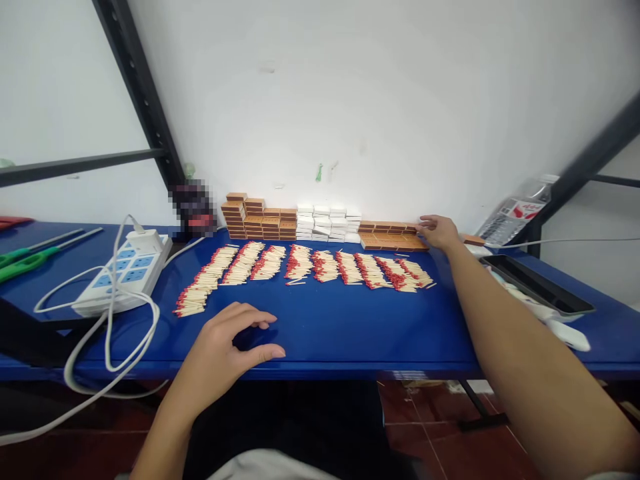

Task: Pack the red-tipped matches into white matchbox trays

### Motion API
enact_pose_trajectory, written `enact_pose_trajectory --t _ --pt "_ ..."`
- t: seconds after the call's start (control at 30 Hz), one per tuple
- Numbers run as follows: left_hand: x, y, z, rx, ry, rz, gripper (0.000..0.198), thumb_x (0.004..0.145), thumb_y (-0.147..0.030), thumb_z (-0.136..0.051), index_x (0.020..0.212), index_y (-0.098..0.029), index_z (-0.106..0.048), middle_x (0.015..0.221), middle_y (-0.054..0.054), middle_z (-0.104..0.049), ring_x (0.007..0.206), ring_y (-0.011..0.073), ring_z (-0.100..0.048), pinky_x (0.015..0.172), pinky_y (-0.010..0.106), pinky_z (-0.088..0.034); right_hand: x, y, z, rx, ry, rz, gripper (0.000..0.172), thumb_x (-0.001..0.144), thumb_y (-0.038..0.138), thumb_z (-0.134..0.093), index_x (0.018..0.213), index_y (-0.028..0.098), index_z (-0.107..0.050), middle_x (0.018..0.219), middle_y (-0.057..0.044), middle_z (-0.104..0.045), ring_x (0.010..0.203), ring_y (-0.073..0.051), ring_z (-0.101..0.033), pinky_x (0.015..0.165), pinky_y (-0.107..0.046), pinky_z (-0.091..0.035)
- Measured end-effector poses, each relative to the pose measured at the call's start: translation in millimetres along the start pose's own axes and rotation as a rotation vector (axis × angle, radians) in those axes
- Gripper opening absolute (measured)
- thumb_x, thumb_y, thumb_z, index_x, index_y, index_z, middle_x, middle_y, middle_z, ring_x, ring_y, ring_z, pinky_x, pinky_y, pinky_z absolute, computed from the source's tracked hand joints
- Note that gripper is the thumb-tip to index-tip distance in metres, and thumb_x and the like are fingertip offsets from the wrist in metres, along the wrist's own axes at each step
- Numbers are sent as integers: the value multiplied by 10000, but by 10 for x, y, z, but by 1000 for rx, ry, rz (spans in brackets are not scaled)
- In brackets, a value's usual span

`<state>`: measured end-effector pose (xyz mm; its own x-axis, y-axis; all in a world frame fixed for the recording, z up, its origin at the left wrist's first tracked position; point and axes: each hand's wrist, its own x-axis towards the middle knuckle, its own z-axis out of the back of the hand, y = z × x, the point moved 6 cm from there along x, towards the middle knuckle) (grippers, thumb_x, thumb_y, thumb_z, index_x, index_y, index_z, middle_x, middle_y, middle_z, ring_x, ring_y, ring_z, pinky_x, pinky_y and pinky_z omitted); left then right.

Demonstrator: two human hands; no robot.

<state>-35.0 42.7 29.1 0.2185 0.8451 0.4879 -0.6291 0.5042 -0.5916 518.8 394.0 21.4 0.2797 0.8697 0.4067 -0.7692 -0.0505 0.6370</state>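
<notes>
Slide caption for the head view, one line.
Right hand at stacked brown matchboxes, left hand open over blue tabletop, red-tipped matches heaped in rows.

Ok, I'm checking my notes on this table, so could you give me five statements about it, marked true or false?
1. The right hand is at the right end of the low brown boxes. True.
2. The left hand holds a white box. False: nothing shows in it.
3. The white boxes stand between brown ones. True.
4. The matches form one heap. False: several piles.
5. The power strip lies left of the matches. True.
</notes>
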Motion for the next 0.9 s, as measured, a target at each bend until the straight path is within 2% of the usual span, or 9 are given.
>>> enact_pose_trajectory --t 0.2,0.37,0.7,0.9 --pt "-11 -1 7 7 2 3 338 878 -545 -867 1119 -315 -808 1007 0 -771 959 196 -695 866 308 -564 -4 -29 -51 -87 -34 -10 356 795 277 -794 1130 162 -762 1012 -126 -802 1001 -293 -766 996 -452 -602" --pt "-10 -22 6 11 -4 4 336 887 -546 -858 1108 -296 -815 994 14 -771 948 203 -695 857 318 -565 -33 -21 -63 -171 -34 -23 310 820 341 -784 1089 187 -764 1007 -117 -806 1034 -309 -758 996 -447 -587" --pt "2 -65 14 11 -1 13 297 897 -518 -858 1084 -291 -820 981 14 -777 947 205 -696 858 318 -568 -70 83 -119 -316 22 1 432 887 456 -719 1227 190 -730 1177 -171 -778 1184 -372 -711 1047 -504 -546" --pt "3 -45 8 19 5 12 286 902 -504 -858 1098 -301 -815 989 2 -775 953 193 -693 868 311 -561 -97 111 -135 -380 68 12 599 916 527 -721 1384 158 -659 1305 -209 -745 1249 -368 -689 1076 -486 -531"
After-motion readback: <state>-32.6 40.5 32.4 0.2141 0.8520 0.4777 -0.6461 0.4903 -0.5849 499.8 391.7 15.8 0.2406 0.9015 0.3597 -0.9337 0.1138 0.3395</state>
